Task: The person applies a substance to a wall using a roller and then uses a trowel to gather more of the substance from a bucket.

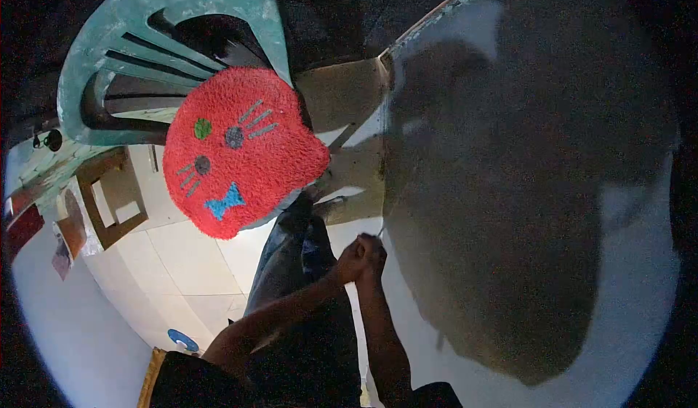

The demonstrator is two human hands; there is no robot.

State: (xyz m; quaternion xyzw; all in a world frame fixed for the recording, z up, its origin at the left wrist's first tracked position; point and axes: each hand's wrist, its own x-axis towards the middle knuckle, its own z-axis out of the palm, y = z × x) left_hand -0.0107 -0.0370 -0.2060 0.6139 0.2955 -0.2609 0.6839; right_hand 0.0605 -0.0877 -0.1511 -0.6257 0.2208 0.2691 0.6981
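My left hand (350, 264) and my right hand (373, 251) are pressed together in front of my dark trousers, both with the fingers closed. A short, thin, pale bit shows at the tip of my right hand; what it is I cannot make out. Beyond my hands, a fluffy red cushion (247, 150) shaped like a cat's head covers the seat of a green plastic chair (76, 81). The cushion has grey whiskers, a green spot and a blue bow. Neither hand touches the chair or cushion.
A wall (509, 190) with my large shadow on it rises close by on the right. Pale floor tiles (189, 255) lie to the left of my legs. Farther left stand a wooden frame-like piece (138, 219) and a round blue object (182, 340).
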